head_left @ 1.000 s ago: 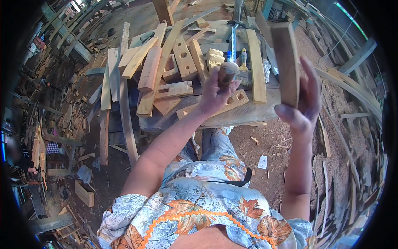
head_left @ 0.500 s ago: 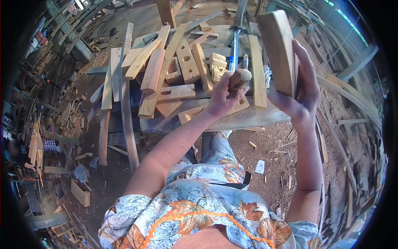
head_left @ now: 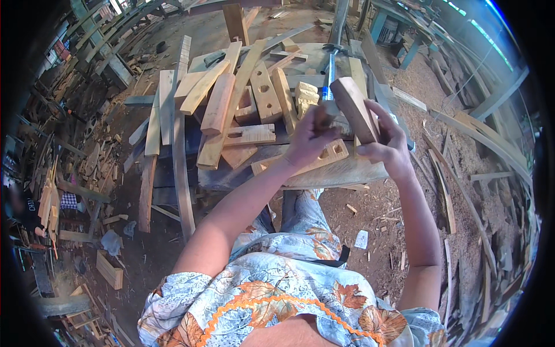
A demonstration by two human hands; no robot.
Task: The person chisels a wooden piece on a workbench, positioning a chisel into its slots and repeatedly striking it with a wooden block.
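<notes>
My left hand (head_left: 309,140) is closed on a short, dark round wooden piece (head_left: 326,115), blurred and partly behind the right-hand block. My right hand (head_left: 386,144) grips a thick brown wooden block (head_left: 352,103), whose lower part is now very near the round piece; whether they touch I cannot tell. Both are over the wooden bench (head_left: 321,176). Just beyond lie a carved yellow piece (head_left: 306,95), a blue ruled bar (head_left: 331,69), a block with holes (head_left: 266,95) and several planks (head_left: 219,104).
Long boards (head_left: 184,173) jut past the bench's left side. Offcuts litter the dirt floor (head_left: 370,214), and scrap timber (head_left: 485,179) lies along the right. A teal stand (head_left: 409,55) is at the back right. Another person in dark clothing (head_left: 24,208) is at the far left.
My right hand has brought the block down and leftward from a raised position, close to my left hand. My left hand has risen, then moved slightly down, still holding the round piece.
</notes>
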